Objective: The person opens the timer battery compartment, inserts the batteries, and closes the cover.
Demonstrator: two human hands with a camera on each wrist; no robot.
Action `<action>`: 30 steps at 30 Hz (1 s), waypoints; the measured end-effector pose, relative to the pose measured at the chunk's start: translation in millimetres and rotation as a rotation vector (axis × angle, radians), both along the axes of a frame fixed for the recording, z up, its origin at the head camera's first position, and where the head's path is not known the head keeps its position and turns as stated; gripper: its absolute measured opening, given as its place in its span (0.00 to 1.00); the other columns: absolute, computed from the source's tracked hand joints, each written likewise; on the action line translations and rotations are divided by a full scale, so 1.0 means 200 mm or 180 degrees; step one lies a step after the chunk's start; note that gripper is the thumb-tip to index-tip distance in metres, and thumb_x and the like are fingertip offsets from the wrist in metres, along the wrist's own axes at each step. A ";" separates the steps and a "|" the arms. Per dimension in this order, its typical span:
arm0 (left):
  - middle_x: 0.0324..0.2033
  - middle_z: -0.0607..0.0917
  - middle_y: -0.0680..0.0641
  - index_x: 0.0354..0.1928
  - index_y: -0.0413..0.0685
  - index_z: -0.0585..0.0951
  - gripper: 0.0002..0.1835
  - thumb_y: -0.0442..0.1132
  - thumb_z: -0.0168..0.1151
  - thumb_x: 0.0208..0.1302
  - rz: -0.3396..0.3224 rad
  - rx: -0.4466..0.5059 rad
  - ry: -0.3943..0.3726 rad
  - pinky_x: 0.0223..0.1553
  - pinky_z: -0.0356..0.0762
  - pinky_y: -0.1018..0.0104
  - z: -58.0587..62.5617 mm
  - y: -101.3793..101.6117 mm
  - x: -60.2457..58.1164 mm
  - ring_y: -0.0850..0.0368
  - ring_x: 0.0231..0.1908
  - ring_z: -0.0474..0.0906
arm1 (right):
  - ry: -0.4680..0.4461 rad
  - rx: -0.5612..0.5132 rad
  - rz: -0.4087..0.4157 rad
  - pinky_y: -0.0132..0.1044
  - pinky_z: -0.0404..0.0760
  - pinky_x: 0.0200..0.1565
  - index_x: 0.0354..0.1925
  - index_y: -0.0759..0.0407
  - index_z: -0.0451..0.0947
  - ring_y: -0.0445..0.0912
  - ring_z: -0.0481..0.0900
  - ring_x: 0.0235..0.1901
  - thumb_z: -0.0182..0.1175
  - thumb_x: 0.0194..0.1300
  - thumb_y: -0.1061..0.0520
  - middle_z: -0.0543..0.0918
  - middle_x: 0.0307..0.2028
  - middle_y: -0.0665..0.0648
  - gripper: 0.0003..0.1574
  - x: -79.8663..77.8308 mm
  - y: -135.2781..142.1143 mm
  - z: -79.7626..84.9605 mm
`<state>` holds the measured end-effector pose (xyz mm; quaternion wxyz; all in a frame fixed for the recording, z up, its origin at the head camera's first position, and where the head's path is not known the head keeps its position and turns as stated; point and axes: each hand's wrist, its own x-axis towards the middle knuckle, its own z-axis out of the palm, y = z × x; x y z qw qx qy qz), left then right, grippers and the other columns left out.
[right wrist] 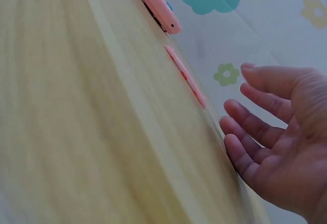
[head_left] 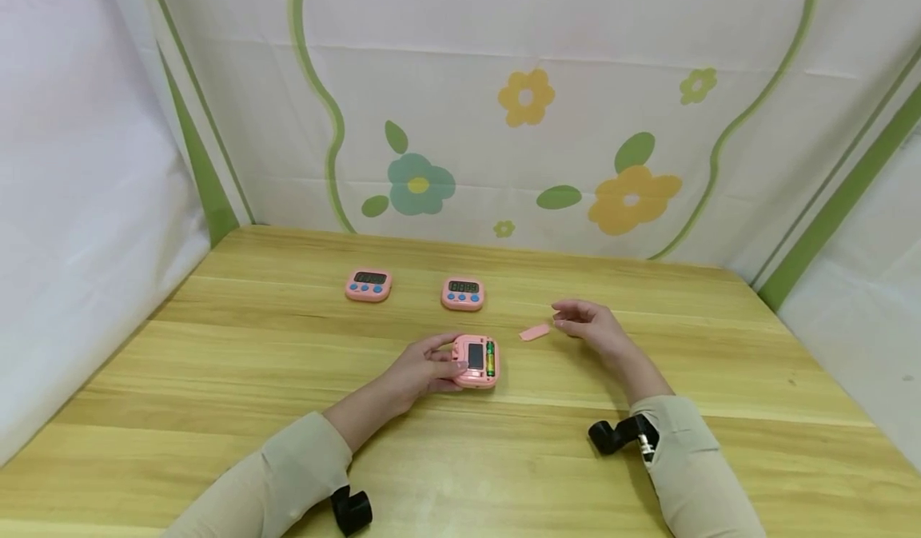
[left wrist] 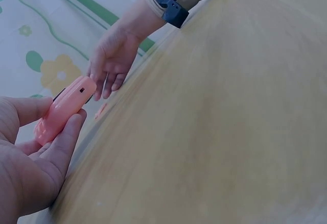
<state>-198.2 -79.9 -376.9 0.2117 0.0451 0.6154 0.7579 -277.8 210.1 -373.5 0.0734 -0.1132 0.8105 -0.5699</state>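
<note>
My left hand (head_left: 420,374) grips a pink digital timer (head_left: 492,379) by its left side, back facing up. Its battery slot is uncovered and a green battery (head_left: 491,358) lies in it. In the left wrist view the thumb lies on one face of the timer (left wrist: 66,109) and fingers support the other. Right of the timer, a small pink battery cover (head_left: 535,332) lies flat on the table. Just beyond the cover, my right hand (head_left: 593,328) holds nothing, its fingers loosely bent. The right wrist view shows a gap between that hand (right wrist: 286,132) and the cover (right wrist: 186,78).
Two more pink timers with blue buttons stand face up farther back, one at the left (head_left: 368,285) and one near the middle (head_left: 463,294). Behind the wooden table (head_left: 216,346) hangs a white curtain (head_left: 460,122) with printed flowers. Black wrist cameras sit on both sleeves.
</note>
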 end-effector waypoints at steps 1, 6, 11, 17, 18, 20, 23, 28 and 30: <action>0.36 0.77 0.40 0.61 0.38 0.60 0.30 0.28 0.56 0.55 -0.0004 0.0009 0.0001 0.36 0.77 0.61 0.00 0.00 0.00 0.54 0.30 0.77 | 0.0019 0.0026 -0.0004 0.31 0.74 0.35 0.50 0.72 0.68 0.43 0.72 0.36 0.58 0.55 0.63 0.74 0.41 0.66 0.25 0.00 0.00 -0.01; 0.36 0.76 0.39 0.60 0.39 0.61 0.30 0.28 0.56 0.54 0.0020 0.0015 -0.0017 0.36 0.77 0.61 -0.01 0.00 -0.01 0.54 0.30 0.76 | 0.0107 0.0176 0.0007 0.28 0.73 0.37 0.49 0.72 0.70 0.45 0.72 0.38 0.60 0.53 0.63 0.75 0.42 0.66 0.24 -0.01 0.01 -0.03; 0.35 0.76 0.40 0.60 0.40 0.62 0.29 0.28 0.57 0.54 0.0029 0.0012 -0.0031 0.36 0.76 0.61 -0.01 0.00 -0.01 0.54 0.30 0.76 | 0.0133 0.0195 -0.0046 0.27 0.73 0.37 0.48 0.71 0.72 0.44 0.73 0.38 0.60 0.53 0.63 0.76 0.43 0.66 0.23 -0.02 0.01 -0.05; 0.36 0.76 0.39 0.60 0.40 0.62 0.30 0.28 0.57 0.54 0.0037 0.0022 -0.0053 0.36 0.76 0.61 -0.01 0.00 -0.02 0.53 0.30 0.77 | 0.0316 0.0393 -0.0055 0.29 0.73 0.34 0.45 0.70 0.74 0.45 0.72 0.36 0.61 0.52 0.62 0.77 0.39 0.64 0.20 -0.02 -0.01 -0.07; 0.36 0.76 0.39 0.60 0.40 0.61 0.30 0.28 0.57 0.54 0.0030 0.0019 -0.0045 0.36 0.76 0.61 -0.01 0.00 -0.02 0.53 0.31 0.77 | 0.0364 0.0470 -0.0054 0.31 0.72 0.33 0.44 0.69 0.75 0.46 0.71 0.35 0.61 0.52 0.61 0.77 0.38 0.63 0.20 -0.02 -0.02 -0.07; 0.36 0.76 0.39 0.60 0.40 0.61 0.30 0.28 0.57 0.54 0.0022 0.0022 -0.0038 0.36 0.76 0.61 -0.01 0.00 -0.02 0.53 0.31 0.77 | 0.0471 0.0622 -0.0046 0.33 0.72 0.32 0.43 0.67 0.76 0.47 0.70 0.33 0.61 0.52 0.61 0.76 0.36 0.61 0.18 -0.02 -0.03 -0.08; 0.37 0.76 0.39 0.60 0.39 0.60 0.30 0.28 0.57 0.54 0.0001 0.0036 -0.0007 0.36 0.76 0.61 -0.01 0.00 -0.01 0.53 0.31 0.77 | 0.0598 0.0742 -0.0064 0.37 0.72 0.32 0.41 0.66 0.77 0.48 0.69 0.31 0.61 0.52 0.61 0.75 0.34 0.60 0.16 -0.02 -0.05 -0.08; 0.37 0.76 0.38 0.60 0.38 0.60 0.30 0.27 0.56 0.54 -0.0018 0.0047 0.0026 0.36 0.76 0.61 -0.01 0.00 -0.01 0.53 0.31 0.77 | 0.0704 0.0859 -0.0108 0.38 0.71 0.31 0.39 0.66 0.79 0.48 0.69 0.30 0.61 0.52 0.62 0.75 0.32 0.59 0.13 -0.02 -0.05 -0.08; 0.37 0.76 0.39 0.60 0.38 0.60 0.30 0.27 0.56 0.54 -0.0017 0.0045 0.0027 0.36 0.76 0.61 -0.01 0.00 -0.01 0.53 0.31 0.77 | 0.0743 0.0920 -0.0102 0.38 0.71 0.31 0.38 0.65 0.79 0.48 0.70 0.30 0.61 0.52 0.62 0.75 0.31 0.58 0.13 -0.01 -0.05 -0.08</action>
